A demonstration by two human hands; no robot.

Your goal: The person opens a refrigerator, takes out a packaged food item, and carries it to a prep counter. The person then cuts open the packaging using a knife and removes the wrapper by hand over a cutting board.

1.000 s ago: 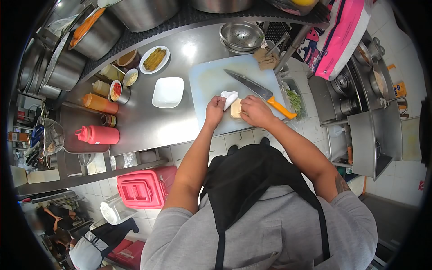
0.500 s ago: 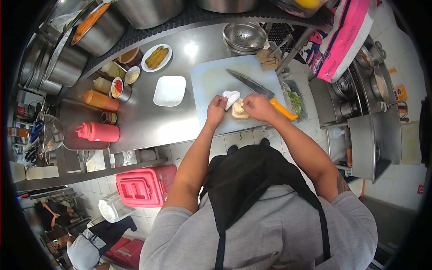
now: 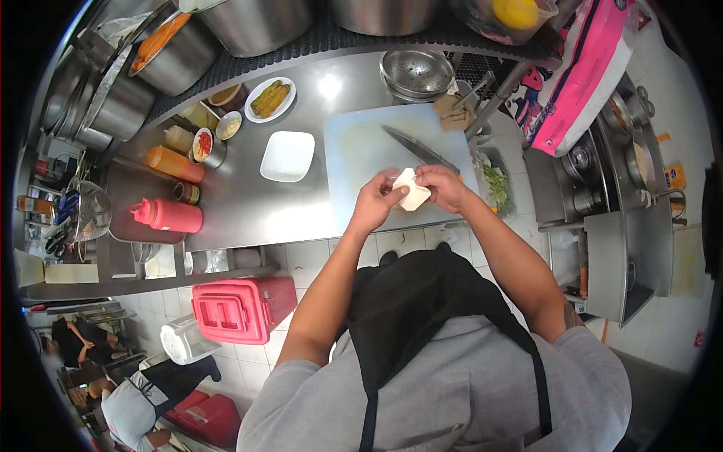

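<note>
Over the near edge of the pale blue cutting board (image 3: 346, 151), my hands hold a cream-coloured, squarish flat piece (image 3: 413, 197) between them. Its kind is not clear. My left hand (image 3: 375, 202) pinches it from the left, thumb on top. On the other side, the fingers of my right hand (image 3: 444, 188) are closed on its upper right edge. A large knife (image 3: 414, 145) lies on the board just beyond my right hand, which hides most of its orange handle. Left of the board stands a white square bowl (image 3: 288, 157).
A plate of browned food (image 3: 269, 100), small bowls, sauce bottles (image 3: 175, 164) and a red flask (image 3: 167, 215) line the left side. Metal colanders (image 3: 416, 74) sit behind the board, beneath a shelf of pots. A co-worker (image 3: 132, 407) is at lower left.
The cream piece has come up off the board into both hands, which have moved closer together. The white crumpled sheet that was in my left hand is no longer clearly visible.
</note>
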